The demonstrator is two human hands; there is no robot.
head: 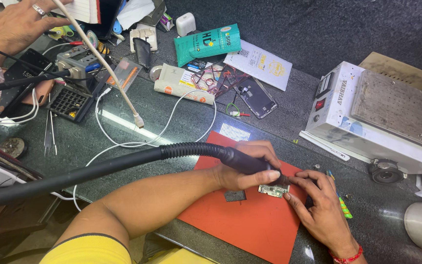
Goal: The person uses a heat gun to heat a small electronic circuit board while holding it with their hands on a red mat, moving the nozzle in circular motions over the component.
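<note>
Circuit board (273, 190), small and pale green, lies on the red mat (250, 220) between our 2 hands. Our left hand (247, 166) is wrapped tight around the black hot-air handpiece (250, 161), nozzle over the board. Our right hand (321, 205) rests fingertips at the board's edge, gripping nothing. Beyond: white heating plate machine (382, 117), loose white cable (137, 142). Another person's hand (15, 24) at far left.
</note>
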